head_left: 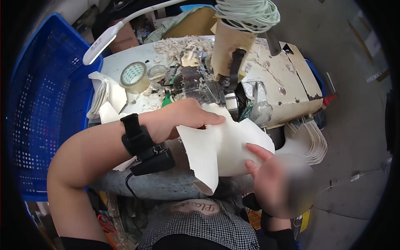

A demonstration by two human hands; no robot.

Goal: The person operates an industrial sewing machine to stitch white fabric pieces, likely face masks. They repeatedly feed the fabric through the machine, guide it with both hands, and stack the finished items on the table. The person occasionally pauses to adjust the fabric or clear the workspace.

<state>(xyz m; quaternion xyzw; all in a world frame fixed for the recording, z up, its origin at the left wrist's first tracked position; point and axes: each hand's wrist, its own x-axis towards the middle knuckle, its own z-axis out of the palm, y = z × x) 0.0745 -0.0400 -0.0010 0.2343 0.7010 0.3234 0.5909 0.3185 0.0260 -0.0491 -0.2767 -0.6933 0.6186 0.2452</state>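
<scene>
My left hand [180, 118] grips the upper edge of a cream-white sheet piece [221, 146], which curls downward in front of me. My right hand [266, 171] pinches the same piece at its lower right edge; most of that hand is blurred. A black strap with a small black device [146, 148] sits on my left wrist. The piece is held just in front of a worn metal machine [200, 83] on the work table.
A dirty white table [287, 75] carries scraps, a tape roll [134, 76], a small clear jar [158, 75] and a white lamp arm [104, 39]. A blue plastic crate [46, 104] stands at left. Stacked cut pieces [310, 141] hang at right. A pale thread cone [246, 16] is above.
</scene>
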